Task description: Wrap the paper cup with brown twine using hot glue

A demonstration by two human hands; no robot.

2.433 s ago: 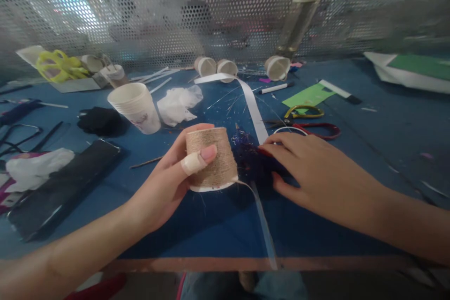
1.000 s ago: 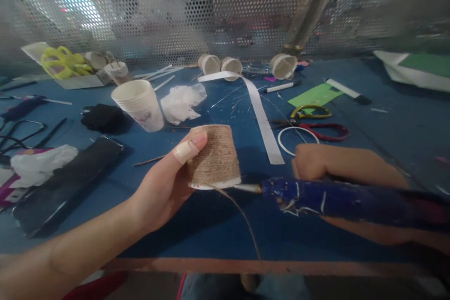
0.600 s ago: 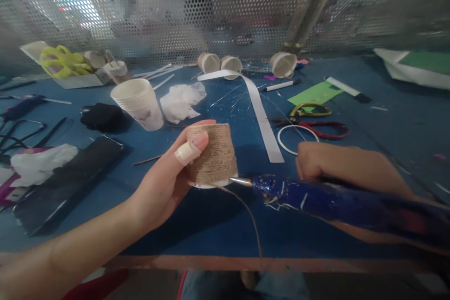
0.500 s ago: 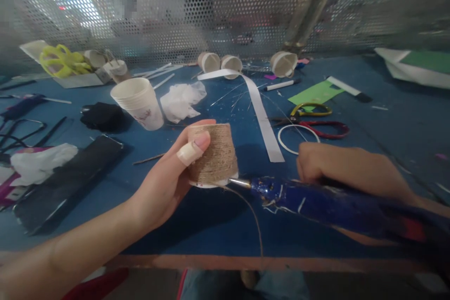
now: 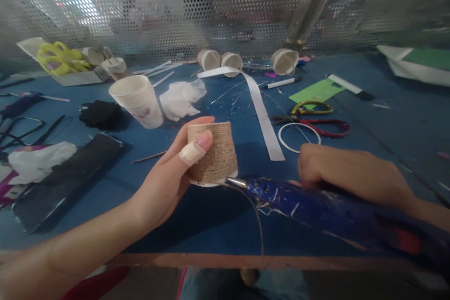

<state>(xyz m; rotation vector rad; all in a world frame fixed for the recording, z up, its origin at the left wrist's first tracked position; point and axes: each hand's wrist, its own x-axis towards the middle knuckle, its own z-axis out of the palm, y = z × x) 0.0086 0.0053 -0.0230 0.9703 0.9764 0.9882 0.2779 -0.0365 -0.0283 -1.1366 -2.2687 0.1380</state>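
Left hand (image 5: 176, 164) grips tapered, coarse twine-wrapped cup (image 5: 223, 154) | right hand (image 5: 346, 171) clasps metal-tipped blue glue gun (image 5: 309, 211)

The glue gun (image 5: 316, 213) partly hides the right hand (image 5: 351, 172); the gun's rear is blurred.

Rough, matt twine (image 5: 221, 150) covers the cup (image 5: 206, 184); the glue gun (image 5: 312, 213) looks glossy plastic, its nozzle (image 5: 235, 182) shiny metal.

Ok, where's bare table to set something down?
Mostly bare blue table lies between the scissors and folded green-and-white paper, barring small scraps; another patch sits between wrapped cup and front edge, left of the twine. Crowded: left side, around stacked cups.
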